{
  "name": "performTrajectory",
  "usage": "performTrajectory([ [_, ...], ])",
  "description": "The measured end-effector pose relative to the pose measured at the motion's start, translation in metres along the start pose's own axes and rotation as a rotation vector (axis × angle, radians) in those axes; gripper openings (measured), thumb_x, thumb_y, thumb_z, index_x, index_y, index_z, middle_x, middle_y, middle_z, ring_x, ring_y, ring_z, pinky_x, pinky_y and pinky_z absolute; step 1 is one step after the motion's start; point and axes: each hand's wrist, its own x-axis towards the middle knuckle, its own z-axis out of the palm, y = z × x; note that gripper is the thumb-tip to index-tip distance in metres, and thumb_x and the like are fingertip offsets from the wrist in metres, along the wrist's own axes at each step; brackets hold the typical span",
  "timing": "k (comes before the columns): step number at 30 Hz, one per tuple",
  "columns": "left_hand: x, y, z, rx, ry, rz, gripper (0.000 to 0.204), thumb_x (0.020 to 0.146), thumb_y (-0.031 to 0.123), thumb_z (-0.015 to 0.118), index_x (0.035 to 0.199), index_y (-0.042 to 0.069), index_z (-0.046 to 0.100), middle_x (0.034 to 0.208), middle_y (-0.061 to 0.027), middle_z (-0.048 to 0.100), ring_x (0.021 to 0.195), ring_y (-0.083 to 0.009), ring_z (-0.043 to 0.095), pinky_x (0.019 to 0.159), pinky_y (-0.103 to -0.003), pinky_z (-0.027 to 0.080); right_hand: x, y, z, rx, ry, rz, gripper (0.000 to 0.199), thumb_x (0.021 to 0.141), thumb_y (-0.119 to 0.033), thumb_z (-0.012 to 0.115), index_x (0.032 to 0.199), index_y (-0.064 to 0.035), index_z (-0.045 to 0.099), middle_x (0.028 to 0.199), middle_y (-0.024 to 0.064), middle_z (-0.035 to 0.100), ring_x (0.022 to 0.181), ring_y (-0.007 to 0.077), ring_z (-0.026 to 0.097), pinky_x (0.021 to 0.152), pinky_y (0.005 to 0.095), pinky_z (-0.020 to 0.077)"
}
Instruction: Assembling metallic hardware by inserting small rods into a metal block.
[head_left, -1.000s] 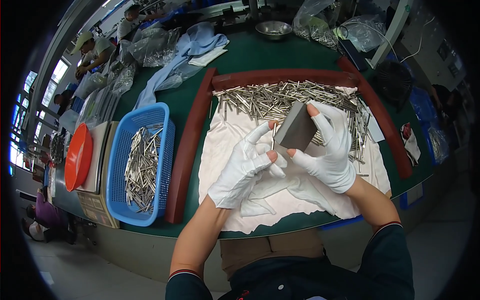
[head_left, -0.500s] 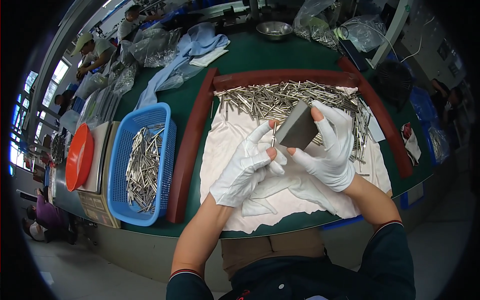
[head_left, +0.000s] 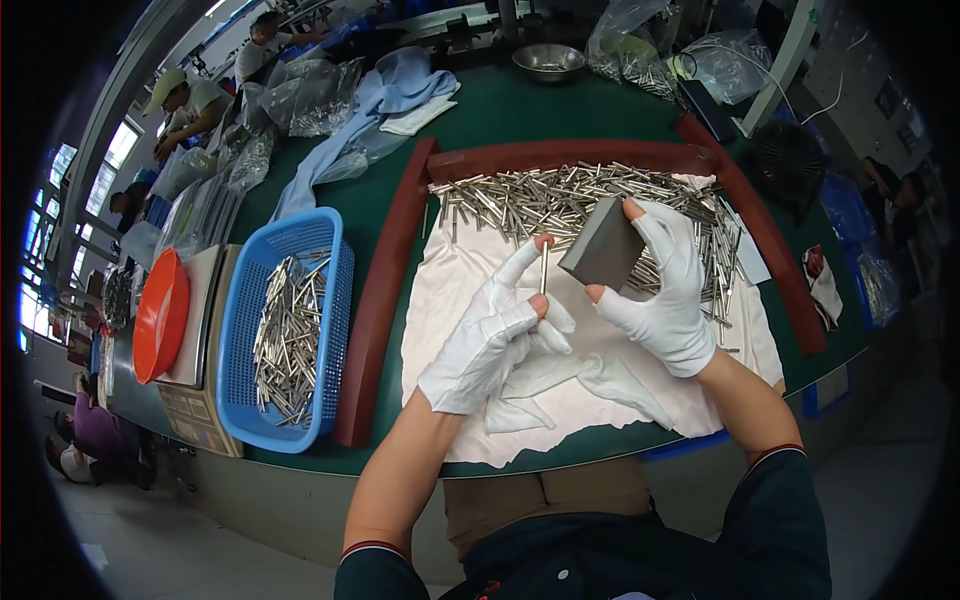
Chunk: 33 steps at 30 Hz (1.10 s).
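Observation:
My left hand [head_left: 485, 340], in a white glove with bare fingertips, pinches a thin metal pin [head_left: 543, 270] lengthwise between index finger and thumb. Just to its right, my right hand [head_left: 665, 290], gloved the same way, grips a dark grey rectangular block [head_left: 605, 245] by its edges, tilted. A small gap separates the pin from the block. Under both hands lies a pale pink cloth [head_left: 450, 300], with a crumpled white cloth [head_left: 590, 380] on it. Beyond the hands spreads a heap of metal pins [head_left: 540, 200], partly hidden behind the block.
Dark red rails [head_left: 375, 320] frame the cloth on the left, back and right. A blue basket [head_left: 342, 300] of pins stands at left, beside a scale [head_left: 190, 410] with an orange tray [head_left: 160, 315]. A metal bowl [head_left: 549, 60] and plastic bags sit farther back. People work at far left.
The block in my right hand has shifted slightly right, away from the pin, and turned so its face shows differently. My left hand keeps its pinch on the pin, barely moved.

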Motion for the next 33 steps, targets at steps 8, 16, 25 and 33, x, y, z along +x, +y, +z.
performTrajectory([
  [8,-0.001,-0.001,-0.002,0.254,0.004,0.021,0.078,0.088,0.026,0.066,0.149,0.008,0.021,0.083,-0.0129,0.067,0.072,-0.0184,0.067,0.073,-0.027,0.051,0.000,-0.003,-0.001,0.009,-0.008,-0.003,0.081,0.059,-0.018,0.081,0.130,-0.0023,0.047,0.119,0.0139,0.051,0.103,0.0304,0.050,0.087,0.0396,0.0439],
  [16,0.000,-0.001,-0.001,0.243,0.010,0.020,0.073,0.090,0.018,0.063,0.149,0.006,0.021,0.085,-0.0135,0.067,0.071,-0.0177,0.066,0.070,-0.027,0.051,-0.001,-0.003,0.000,0.037,-0.010,-0.009,0.080,0.059,-0.019,0.081,0.130,-0.0028,0.048,0.119,0.0137,0.051,0.103,0.0303,0.050,0.088,0.0396,0.0435],
  [25,0.000,-0.001,0.001,0.271,0.024,0.006,0.071,0.089,0.008,0.061,0.147,0.001,0.021,0.089,-0.0161,0.067,0.072,-0.0178,0.066,0.067,-0.027,0.053,0.001,-0.006,-0.001,0.020,-0.025,-0.087,0.081,0.057,-0.021,0.080,0.129,-0.0033,0.049,0.118,0.0126,0.053,0.101,0.0299,0.051,0.087,0.0412,0.0424],
  [33,0.000,0.003,0.001,0.258,0.033,0.005,0.073,0.086,0.010,0.065,0.144,-0.002,0.024,0.088,-0.0155,0.068,0.074,-0.0170,0.066,0.069,-0.026,0.052,0.004,-0.007,-0.007,-0.176,-0.028,-0.242,0.083,0.058,-0.020,0.081,0.132,-0.0058,0.048,0.124,0.0122,0.052,0.104,0.0299,0.050,0.088,0.0401,0.0415],
])
